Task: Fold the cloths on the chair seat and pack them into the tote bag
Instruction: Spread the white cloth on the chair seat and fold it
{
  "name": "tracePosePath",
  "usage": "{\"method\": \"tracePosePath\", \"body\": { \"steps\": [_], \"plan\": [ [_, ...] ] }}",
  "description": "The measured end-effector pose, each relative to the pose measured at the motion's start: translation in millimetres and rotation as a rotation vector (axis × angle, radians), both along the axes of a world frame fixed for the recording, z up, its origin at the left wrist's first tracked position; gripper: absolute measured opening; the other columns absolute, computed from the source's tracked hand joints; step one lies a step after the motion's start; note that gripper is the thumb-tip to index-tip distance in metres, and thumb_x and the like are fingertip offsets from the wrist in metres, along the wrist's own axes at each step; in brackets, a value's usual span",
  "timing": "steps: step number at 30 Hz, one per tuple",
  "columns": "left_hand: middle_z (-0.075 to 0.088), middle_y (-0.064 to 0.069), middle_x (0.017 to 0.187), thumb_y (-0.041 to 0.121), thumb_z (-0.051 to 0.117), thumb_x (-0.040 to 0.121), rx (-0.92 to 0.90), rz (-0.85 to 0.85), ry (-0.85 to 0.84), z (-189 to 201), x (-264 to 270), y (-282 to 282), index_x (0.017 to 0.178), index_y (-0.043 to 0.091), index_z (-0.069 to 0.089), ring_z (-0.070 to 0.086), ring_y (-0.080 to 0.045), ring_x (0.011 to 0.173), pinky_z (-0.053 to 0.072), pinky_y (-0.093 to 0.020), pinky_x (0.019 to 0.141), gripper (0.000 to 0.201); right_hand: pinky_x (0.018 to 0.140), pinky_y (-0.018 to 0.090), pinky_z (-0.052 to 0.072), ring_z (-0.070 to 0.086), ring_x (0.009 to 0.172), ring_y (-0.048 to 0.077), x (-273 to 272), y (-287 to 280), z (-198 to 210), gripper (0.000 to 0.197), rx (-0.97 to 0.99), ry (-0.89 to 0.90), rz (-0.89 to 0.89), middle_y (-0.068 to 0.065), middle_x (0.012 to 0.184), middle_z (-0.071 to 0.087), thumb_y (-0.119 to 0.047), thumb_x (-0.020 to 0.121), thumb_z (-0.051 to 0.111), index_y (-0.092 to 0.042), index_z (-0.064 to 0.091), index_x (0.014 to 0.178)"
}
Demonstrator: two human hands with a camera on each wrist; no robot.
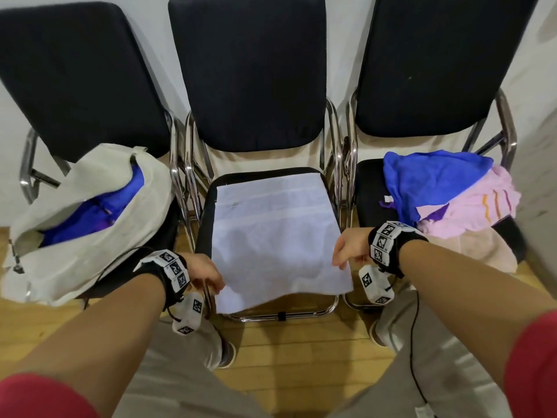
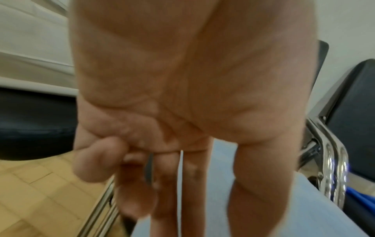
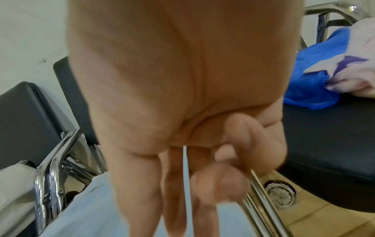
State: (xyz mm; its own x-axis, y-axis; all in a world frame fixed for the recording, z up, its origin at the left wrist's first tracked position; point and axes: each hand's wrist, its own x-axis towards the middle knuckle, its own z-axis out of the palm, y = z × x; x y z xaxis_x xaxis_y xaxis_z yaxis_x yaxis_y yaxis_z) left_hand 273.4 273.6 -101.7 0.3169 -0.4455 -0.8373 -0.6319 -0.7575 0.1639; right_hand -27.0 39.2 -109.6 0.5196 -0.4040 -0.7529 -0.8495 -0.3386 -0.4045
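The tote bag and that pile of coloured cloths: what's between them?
In the head view, the middle chair, with a pale cloth spread on its seat, stands between the tote bag and the pile.

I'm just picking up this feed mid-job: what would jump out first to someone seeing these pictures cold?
A pale cloth lies spread flat over the middle chair's seat, with the left hand and right hand at its two near corners. On the left chair an open tote bag already shows blue fabric inside. On the right chair sits a heap of cloths, blue over pink.
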Motion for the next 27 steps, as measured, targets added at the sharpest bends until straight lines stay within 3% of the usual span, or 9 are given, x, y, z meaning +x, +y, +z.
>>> {"method": "tracePosePath", "body": {
  "steps": [2,5,8,12,14,17,22,24,27],
  "plan": [
    [0.076,0.002,0.098,0.029,0.068,0.091,-0.049,0.014,0.001,3,3,-13,0.107,0.012,0.075,0.060,-0.009,0.065,0.042,-0.014,0.046,0.024,0.055,0.025,0.050,0.055,0.059,0.015,9,-10,-4,0.018,-0.020,-0.057,-0.043,0.001,0.090,0.077,-0.021,0.087,0.073,-0.011,0.076,0.102],
    [0.074,-0.004,0.103,0.025,0.067,0.091,-0.143,-0.001,-0.079,3,16,-37,0.108,0.009,0.074,0.058,-0.014,0.066,0.040,-0.015,0.043,0.024,0.062,0.027,0.055,0.063,0.072,0.021,27,-27,-2,0.013,-0.084,-0.145,-0.088,0.004,0.093,0.075,-0.012,0.086,0.071,-0.012,0.076,0.098],
    [0.073,-0.004,0.098,0.021,0.068,0.091,-0.246,0.066,-0.079,-2,28,-62,0.104,0.008,0.074,0.057,-0.014,0.064,0.041,-0.016,0.042,0.020,0.052,0.024,0.051,0.065,0.066,0.019,48,-45,1,0.014,-0.119,-0.200,-0.114,0.006,0.094,0.074,-0.010,0.087,0.069,-0.010,0.075,0.100],
    [0.073,-0.010,0.100,0.015,0.067,0.091,-0.404,0.101,-0.119,-10,47,-96,0.100,0.004,0.075,0.066,-0.022,0.085,0.053,-0.025,0.067,0.017,0.053,0.023,0.051,0.069,0.070,0.019,77,-72,-3,0.014,-0.201,-0.295,-0.164,0.006,0.095,0.072,-0.011,0.088,0.067,-0.009,0.073,0.100],
    [0.072,-0.010,0.101,0.016,0.064,0.091,-0.489,0.114,-0.205,-17,56,-113,0.098,0.007,0.076,0.066,-0.026,0.092,0.053,-0.029,0.078,0.017,0.061,0.022,0.053,0.069,0.078,0.020,93,-85,-8,0.016,-0.267,-0.332,-0.152,0.005,0.099,0.070,-0.013,0.090,0.067,-0.010,0.071,0.105],
    [0.071,-0.006,0.108,0.027,0.061,0.094,-0.555,0.118,-0.341,-30,69,-135,0.103,0.016,0.073,0.064,-0.027,0.099,0.052,-0.031,0.083,0.019,0.084,0.026,0.052,0.066,0.101,0.023,115,-105,-22,0.024,-0.419,-0.329,-0.087,0.005,0.110,0.069,-0.016,0.090,0.065,-0.013,0.069,0.114],
    [0.050,-0.006,0.138,0.041,0.068,0.085,-0.472,-0.038,-0.508,-60,86,-161,0.133,0.025,0.054,0.047,-0.031,0.123,0.043,-0.044,0.103,0.052,0.108,0.033,0.038,0.045,0.130,0.027,138,-124,-49,0.042,-0.556,-0.267,0.045,0.007,0.142,0.049,-0.017,0.093,0.058,-0.017,0.056,0.135],
    [0.048,-0.005,0.139,0.039,0.068,0.084,-0.459,-0.071,-0.550,-68,90,-167,0.131,0.026,0.055,0.043,-0.032,0.125,0.040,-0.046,0.105,0.051,0.112,0.038,0.034,0.036,0.137,0.028,144,-127,-54,0.052,-0.619,-0.219,0.096,0.005,0.150,0.042,-0.020,0.092,0.058,-0.020,0.048,0.143],
    [0.056,-0.006,0.123,0.036,0.064,0.084,-0.469,-0.100,-0.577,-74,95,-171,0.109,0.024,0.065,0.048,-0.031,0.117,0.041,-0.045,0.099,0.028,0.112,0.044,0.030,0.033,0.139,0.029,153,-129,-56,0.055,-0.700,-0.125,0.164,0.005,0.151,0.042,-0.028,0.092,0.060,-0.021,0.044,0.144]
  ]
}}
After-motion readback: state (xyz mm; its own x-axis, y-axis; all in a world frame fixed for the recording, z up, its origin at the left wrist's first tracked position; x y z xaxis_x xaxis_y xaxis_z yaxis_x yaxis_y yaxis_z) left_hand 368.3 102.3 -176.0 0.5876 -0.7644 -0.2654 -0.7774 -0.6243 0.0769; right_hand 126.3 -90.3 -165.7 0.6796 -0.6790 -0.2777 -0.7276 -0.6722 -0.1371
